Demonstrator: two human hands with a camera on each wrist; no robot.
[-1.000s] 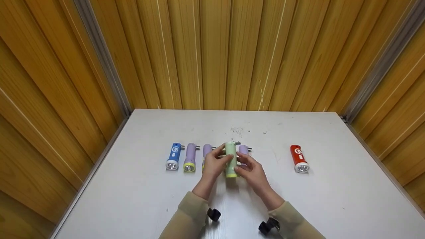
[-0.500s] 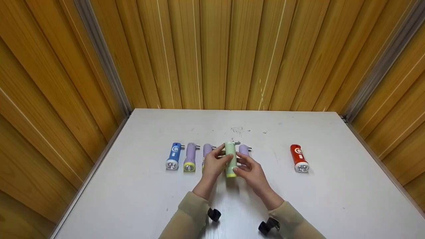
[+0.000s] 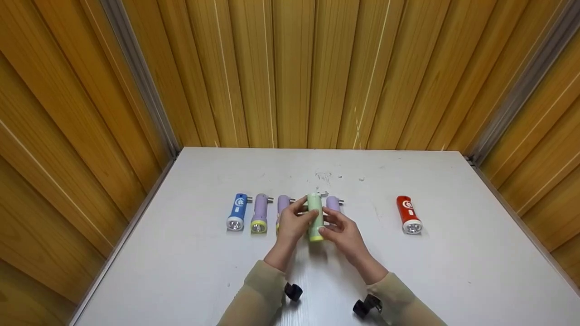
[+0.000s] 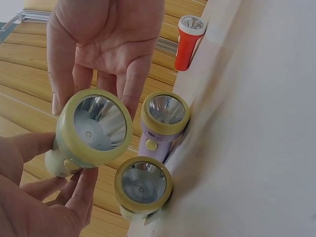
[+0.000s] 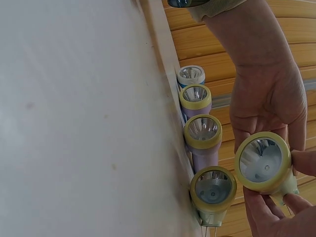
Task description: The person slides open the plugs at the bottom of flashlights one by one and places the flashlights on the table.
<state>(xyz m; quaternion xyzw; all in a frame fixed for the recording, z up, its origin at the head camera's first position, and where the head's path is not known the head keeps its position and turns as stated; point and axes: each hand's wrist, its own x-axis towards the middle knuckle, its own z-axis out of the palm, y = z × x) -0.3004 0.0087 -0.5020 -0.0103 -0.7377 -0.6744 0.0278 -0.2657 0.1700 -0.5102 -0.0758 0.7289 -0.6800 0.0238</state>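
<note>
My left hand (image 3: 293,224) and right hand (image 3: 343,233) together hold a pale green flashlight (image 3: 315,217) just above the table, its yellow-rimmed lens end towards me. In the left wrist view, the fingers of the left hand (image 4: 44,192) grip one side of this flashlight (image 4: 94,128), and the right hand (image 4: 106,44) touches it from the other. A second green flashlight (image 5: 212,190) lies under it, hidden in the head view. Purple flashlights (image 3: 260,213) (image 3: 283,203) lie left of my hands, and another purple flashlight (image 3: 333,203) is partly hidden behind the right hand.
A blue flashlight (image 3: 238,212) with a white head lies at the left end of the row. Farther right, apart from the others, is a red flashlight (image 3: 408,215). The white table (image 3: 181,258) is bounded by wood-patterned walls (image 3: 290,77).
Hardly anything differs. Both hands keep holding the green flashlight in the same place, and the head view shifts very slightly.
</note>
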